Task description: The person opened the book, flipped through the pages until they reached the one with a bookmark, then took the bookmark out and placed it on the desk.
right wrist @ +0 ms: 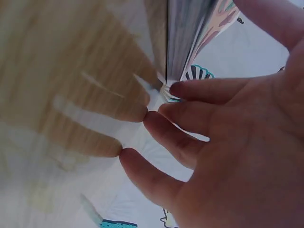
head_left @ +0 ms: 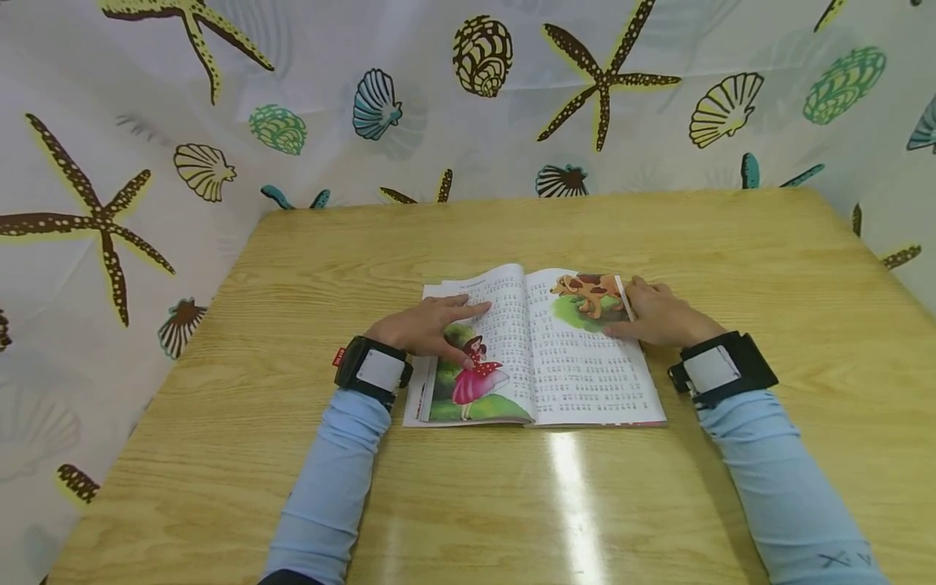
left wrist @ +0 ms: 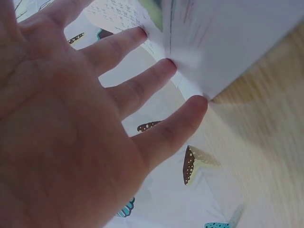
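An illustrated book (head_left: 585, 390) lies open on the wooden table, with a girl in a pink dress on its left page (head_left: 504, 325) and a brown spotted dog at the top of its right page. My left hand (head_left: 435, 325) rests on the left page, fingers spread. Its fingertips (left wrist: 197, 107) come up to the book's outer side in the left wrist view. At the right edge is my right hand (head_left: 658, 317), its thumb over the page. In the right wrist view, fairly straight fingers (right wrist: 152, 183) reach the tabletop, one fingertip beside the page edges (right wrist: 180, 42).
The pale wooden table (head_left: 329, 260) extends around the book on all sides. A white cloth (head_left: 307, 49) printed with starfish and shells hangs behind it and along both sides. Light glares off the tabletop in front of the book.
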Tool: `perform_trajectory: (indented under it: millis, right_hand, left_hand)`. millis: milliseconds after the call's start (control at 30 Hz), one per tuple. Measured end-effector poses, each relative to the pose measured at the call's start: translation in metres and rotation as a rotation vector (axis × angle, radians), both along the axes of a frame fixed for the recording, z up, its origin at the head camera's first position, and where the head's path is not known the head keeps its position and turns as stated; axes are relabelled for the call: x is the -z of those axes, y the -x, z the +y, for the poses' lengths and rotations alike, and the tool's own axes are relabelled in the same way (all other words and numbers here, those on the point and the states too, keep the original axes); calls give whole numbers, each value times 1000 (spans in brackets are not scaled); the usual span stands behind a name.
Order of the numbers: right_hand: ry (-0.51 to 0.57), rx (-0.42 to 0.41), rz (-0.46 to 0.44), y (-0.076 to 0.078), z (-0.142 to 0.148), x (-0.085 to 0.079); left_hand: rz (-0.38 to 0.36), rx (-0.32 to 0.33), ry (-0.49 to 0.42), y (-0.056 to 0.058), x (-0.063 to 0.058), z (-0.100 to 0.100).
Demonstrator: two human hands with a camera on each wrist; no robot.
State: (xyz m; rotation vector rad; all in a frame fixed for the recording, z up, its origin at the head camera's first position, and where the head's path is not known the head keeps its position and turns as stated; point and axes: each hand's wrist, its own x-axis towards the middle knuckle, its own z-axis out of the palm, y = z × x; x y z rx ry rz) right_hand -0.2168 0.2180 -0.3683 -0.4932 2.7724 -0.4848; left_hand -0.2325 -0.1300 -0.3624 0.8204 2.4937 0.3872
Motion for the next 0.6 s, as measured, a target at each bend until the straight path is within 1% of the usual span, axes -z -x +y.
perform_trajectory:
  millis: [133, 233, 300, 367, 467, 533, 600]
  right_hand:
    - [-4, 13, 9, 0, 0, 2]
    - [-5, 21, 60, -2, -2, 0]
    - [5, 48, 113, -3, -4, -1]
    - [49, 80, 186, -4, -7, -3]
    - [150, 120, 295, -5, -9, -4]
    - [209, 123, 348, -5, -9, -4]
    - [230, 120, 382, -6, -9, -4]
  left_hand:
    - [-2, -2, -2, 0, 1, 1]
    - [1, -3, 0, -1, 0, 1]
    - [4, -3, 0, -1, -1, 1]
    - [5, -3, 0, -2, -1, 1]
    - [6, -5, -2, -2, -1, 1]
    - [7, -7, -2, -2, -1, 1]
    - [8, -9, -2, -2, 0, 2]
